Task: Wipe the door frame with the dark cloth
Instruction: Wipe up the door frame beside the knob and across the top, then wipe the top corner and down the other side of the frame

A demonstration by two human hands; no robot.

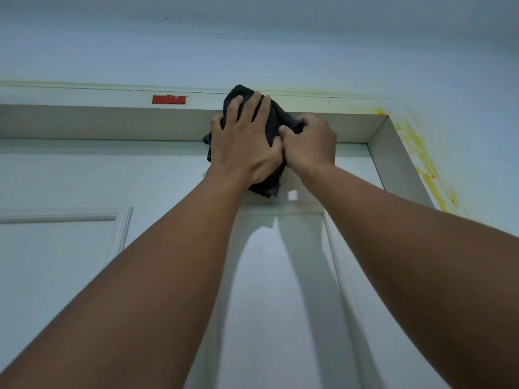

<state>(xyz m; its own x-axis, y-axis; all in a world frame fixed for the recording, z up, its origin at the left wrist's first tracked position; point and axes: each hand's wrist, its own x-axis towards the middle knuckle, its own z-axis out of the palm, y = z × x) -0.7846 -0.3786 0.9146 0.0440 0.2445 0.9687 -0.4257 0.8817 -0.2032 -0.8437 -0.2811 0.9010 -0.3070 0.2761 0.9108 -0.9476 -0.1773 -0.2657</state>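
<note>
The dark cloth (276, 119) is bunched up against the top bar of the white door frame (112, 122), a little right of its middle. My left hand (244, 141) lies over the cloth with its fingers spread, pressing it to the frame. My right hand (310, 143) is beside it on the right, fingers curled and gripping a fold of the cloth. A loose end of the cloth hangs down below my left hand over the door.
A white panelled door (280, 290) fills the view below the frame. A red sticker (168, 99) sits on the frame's face to the left. Yellow stains (421, 155) run along the wall by the frame's upper right corner. The ceiling is just above.
</note>
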